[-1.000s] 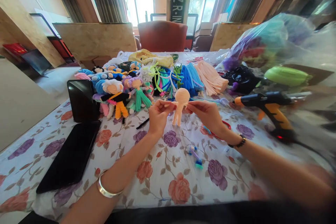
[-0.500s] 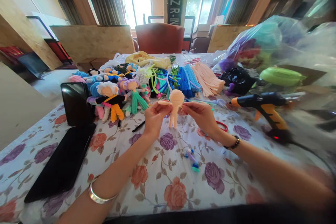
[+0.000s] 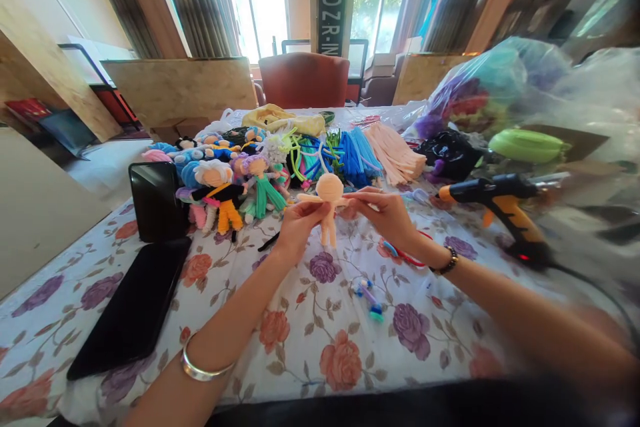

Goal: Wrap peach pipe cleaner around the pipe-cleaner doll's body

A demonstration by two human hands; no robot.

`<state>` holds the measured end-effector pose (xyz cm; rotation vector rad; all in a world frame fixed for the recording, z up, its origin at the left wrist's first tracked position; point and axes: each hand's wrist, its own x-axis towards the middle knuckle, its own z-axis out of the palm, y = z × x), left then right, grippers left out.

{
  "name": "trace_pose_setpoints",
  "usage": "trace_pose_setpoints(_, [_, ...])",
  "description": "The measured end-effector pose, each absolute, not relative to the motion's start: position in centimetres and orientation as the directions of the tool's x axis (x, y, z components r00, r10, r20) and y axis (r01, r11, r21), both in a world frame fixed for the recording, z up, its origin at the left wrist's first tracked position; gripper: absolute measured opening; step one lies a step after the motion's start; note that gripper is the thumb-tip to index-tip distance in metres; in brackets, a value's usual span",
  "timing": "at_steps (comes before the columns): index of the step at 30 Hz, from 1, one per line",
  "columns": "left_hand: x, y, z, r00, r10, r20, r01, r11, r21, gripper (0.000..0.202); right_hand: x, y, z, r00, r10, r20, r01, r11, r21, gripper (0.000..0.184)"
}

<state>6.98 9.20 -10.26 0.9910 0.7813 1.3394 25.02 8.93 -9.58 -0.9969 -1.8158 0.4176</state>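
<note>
A plain peach doll body [image 3: 329, 188] with a round head and two short legs is held upright over the table, between both hands. My left hand [image 3: 300, 223] pinches it at the side of the torso, below the head; one of its arms sticks out above my fingers. On the other side, my right hand [image 3: 385, 217] has its fingers closed on the doll's other arm. Below the doll, a small bundle of blue, purple and green pipe cleaner bits [image 3: 369, 299] lies on the cloth.
Finished dolls [image 3: 220, 193] crowd the left, behind a standing phone [image 3: 154, 203] and a flat black tablet [image 3: 130, 307]. Bundles of blue pipe cleaners [image 3: 357, 157] and peach pipe cleaners [image 3: 395, 153] lie behind. At right rest a glue gun [image 3: 505, 200] with a lit red light and red-handled scissors [image 3: 415, 257].
My left fingers have shifted inward onto the doll's torso, and its left-side arm now points outward above them. My right fingers have moved along the other arm. The view has tilted slightly.
</note>
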Motion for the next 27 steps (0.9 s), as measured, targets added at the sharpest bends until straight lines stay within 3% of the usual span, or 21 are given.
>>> trace_pose_setpoints(3, [6.7,9.4,-10.1,0.06,0.997,0.038,-0.465,-0.006,0.885,0.036,26.8,10.5,-8.8,-0.093,0.795,0.6,0.577,0.534,-0.618,0.034])
trace_pose_setpoints(5, [6.4,9.6,-10.1,0.044,0.999,0.012,-0.489,0.011,0.872,0.031,28.9,12.3,-8.2,0.017,0.831,0.556,0.701,0.387,-0.599,0.036])
trace_pose_setpoints(9, [5.6,10.1,-10.4,0.023,0.999,-0.025,-0.52,0.033,0.853,0.02,33.9,16.0,-7.4,0.11,0.896,0.43,0.92,0.072,-0.385,0.032])
trace_pose_setpoints(18, [5.1,10.5,-10.2,-0.058,0.997,-0.059,-0.611,0.011,0.792,0.013,37.5,19.5,-7.7,0.06,0.955,0.29,0.994,-0.03,-0.108,0.028])
trace_pose_setpoints(27, [5.8,9.6,-9.6,-0.05,0.983,-0.175,-0.676,0.095,0.73,0.014,36.6,20.3,-8.5,-0.009,0.947,0.321,0.999,-0.005,0.043,0.028])
